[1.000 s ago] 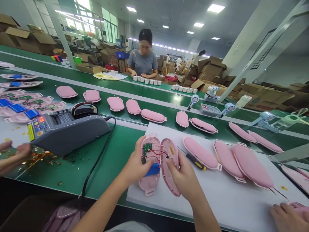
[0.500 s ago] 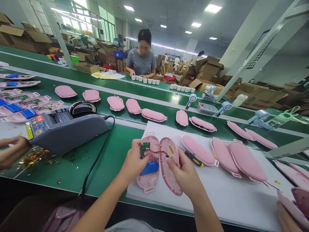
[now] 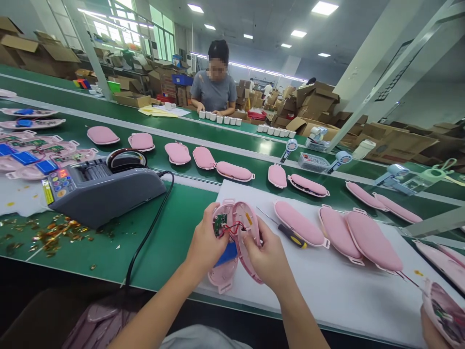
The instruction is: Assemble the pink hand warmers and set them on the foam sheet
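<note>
My left hand (image 3: 206,242) grips the left edge of a pink plastic shell half (image 3: 221,278), its thumb by a green circuit board (image 3: 220,223). A blue battery pack (image 3: 227,255) lies in that half, partly behind my fingers. My right hand (image 3: 264,252) holds the other pink shell half (image 3: 244,213), tilted up and overlapping the first one. Its thumb presses inside this half, near where thin red and black wires (image 3: 236,227) end. The wires run across from the circuit board. A strip of amber tape (image 3: 249,218) sticks inside the right half.
A screwdriver (image 3: 290,236) and several closed pink cases (image 3: 301,223) lie right on the white sheet (image 3: 276,291). Left stands a grey tape dispenser (image 3: 109,189) with a black cable (image 3: 145,242) and tape scraps. A co-worker's hand (image 3: 430,325) holds an opened case at far right.
The right shell half has moved left and tilted over the left half, and the wires have bunched up. The neighbour's hand by the tape dispenser has left view.
</note>
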Demonstrator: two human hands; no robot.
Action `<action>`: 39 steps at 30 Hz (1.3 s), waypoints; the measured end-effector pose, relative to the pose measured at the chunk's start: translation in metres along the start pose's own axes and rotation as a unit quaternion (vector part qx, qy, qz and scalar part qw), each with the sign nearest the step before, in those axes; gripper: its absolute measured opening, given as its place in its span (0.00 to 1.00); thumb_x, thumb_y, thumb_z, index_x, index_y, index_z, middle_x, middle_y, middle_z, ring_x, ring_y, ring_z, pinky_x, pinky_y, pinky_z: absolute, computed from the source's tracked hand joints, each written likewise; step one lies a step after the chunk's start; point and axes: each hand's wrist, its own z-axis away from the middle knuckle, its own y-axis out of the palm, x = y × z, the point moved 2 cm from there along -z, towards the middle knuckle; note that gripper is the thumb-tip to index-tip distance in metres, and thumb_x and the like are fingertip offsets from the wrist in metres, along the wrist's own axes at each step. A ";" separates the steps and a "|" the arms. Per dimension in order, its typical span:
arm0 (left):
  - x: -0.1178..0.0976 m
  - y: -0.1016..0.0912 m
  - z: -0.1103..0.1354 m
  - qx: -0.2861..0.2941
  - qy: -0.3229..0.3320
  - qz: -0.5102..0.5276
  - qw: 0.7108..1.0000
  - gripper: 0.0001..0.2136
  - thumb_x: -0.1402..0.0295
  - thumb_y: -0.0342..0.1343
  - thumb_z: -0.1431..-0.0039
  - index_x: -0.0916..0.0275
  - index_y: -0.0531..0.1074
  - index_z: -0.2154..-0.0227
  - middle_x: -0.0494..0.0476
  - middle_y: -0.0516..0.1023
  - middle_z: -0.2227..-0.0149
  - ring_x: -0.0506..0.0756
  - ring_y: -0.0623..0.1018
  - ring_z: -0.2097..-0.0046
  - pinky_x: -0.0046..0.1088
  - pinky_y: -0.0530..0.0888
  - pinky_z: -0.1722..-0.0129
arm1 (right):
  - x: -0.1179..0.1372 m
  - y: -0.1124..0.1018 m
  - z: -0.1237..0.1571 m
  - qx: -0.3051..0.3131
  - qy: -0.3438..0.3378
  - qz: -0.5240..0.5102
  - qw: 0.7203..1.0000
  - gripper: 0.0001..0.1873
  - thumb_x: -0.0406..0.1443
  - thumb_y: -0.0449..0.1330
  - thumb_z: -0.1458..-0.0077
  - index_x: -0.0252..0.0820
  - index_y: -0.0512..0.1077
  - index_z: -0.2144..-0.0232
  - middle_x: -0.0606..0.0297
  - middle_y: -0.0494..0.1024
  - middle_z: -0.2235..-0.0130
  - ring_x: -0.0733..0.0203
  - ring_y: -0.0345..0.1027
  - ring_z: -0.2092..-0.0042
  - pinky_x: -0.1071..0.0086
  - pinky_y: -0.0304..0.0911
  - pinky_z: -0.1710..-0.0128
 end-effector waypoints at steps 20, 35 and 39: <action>0.005 0.002 0.001 0.017 -0.014 0.017 1.000 0.25 0.70 0.53 0.48 0.57 0.59 0.46 0.55 0.78 0.59 0.59 0.80 0.59 0.37 0.75 0.60 | 0.006 0.010 -0.005 0.027 0.010 -0.007 1.000 0.18 0.39 0.52 0.42 0.42 0.71 0.51 0.64 0.78 0.64 0.59 0.68 0.65 0.70 0.65 0.65; 0.013 -0.009 -0.005 0.115 0.047 0.034 0.992 0.27 0.71 0.45 0.41 0.54 0.55 0.38 0.61 0.68 0.44 0.57 0.73 0.48 0.35 0.72 0.51 | -0.017 -0.003 -0.001 -0.007 0.106 -0.080 0.991 0.21 0.43 0.58 0.46 0.39 0.72 0.51 0.58 0.78 0.54 0.50 0.72 0.53 0.60 0.66 0.52; 0.004 -0.010 -0.004 0.140 0.051 -0.033 0.988 0.25 0.75 0.44 0.43 0.51 0.66 0.44 0.60 0.68 0.52 0.56 0.76 0.56 0.33 0.75 0.60 | -0.013 0.004 0.006 -0.011 0.076 -0.072 0.995 0.22 0.41 0.57 0.44 0.41 0.71 0.49 0.58 0.78 0.51 0.50 0.70 0.51 0.61 0.66 0.52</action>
